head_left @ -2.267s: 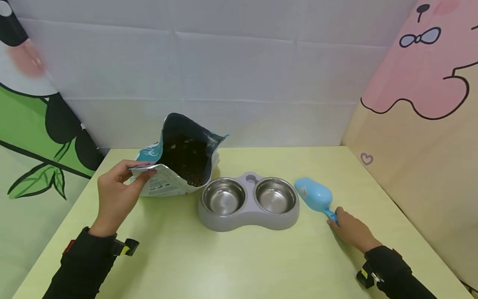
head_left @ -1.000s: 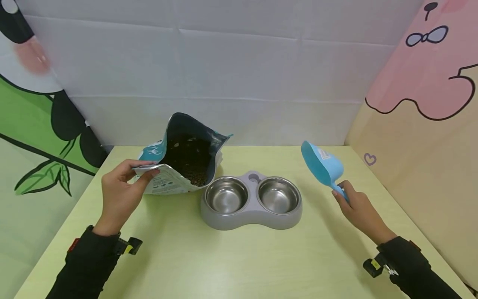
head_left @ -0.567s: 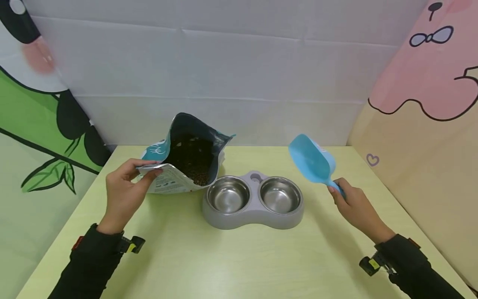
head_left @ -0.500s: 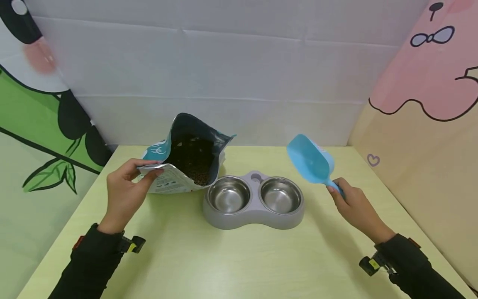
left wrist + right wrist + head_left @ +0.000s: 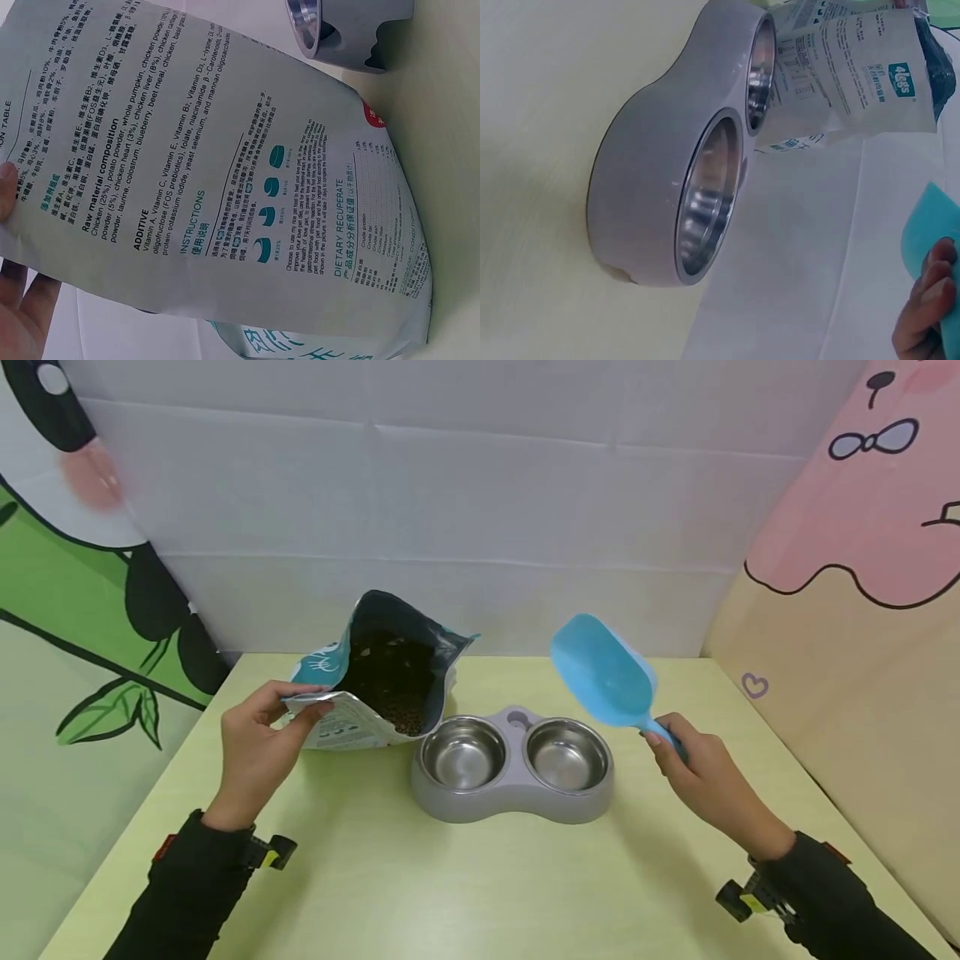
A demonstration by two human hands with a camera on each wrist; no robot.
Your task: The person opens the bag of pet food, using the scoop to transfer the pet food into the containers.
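Note:
My left hand (image 5: 262, 752) pinches the near left rim of an open pet food bag (image 5: 352, 722), tilting its mouth toward me. Brown kibble (image 5: 401, 706) lies inside, its deeper part in shadow. In the left wrist view the printed back of the bag (image 5: 225, 172) fills most of the frame. My right hand (image 5: 708, 777) grips the handle of a blue scoop (image 5: 603, 677), raised above the table to the right of the bag. The scoop's hollow faces me and holds nothing visible. Between the hands stands a grey double pet bowl (image 5: 513, 797) with two bare steel bowls.
The pale yellow table (image 5: 480, 893) carries the bag and the double bowl. A white sheet (image 5: 487, 510) hangs behind it. Cartoon-printed walls (image 5: 840, 543) close in the right and left sides.
My right hand has lifted the scoop off the table, turned its hollow toward me and moved it left toward the bag. My left hand keeps its pinch on the bag.

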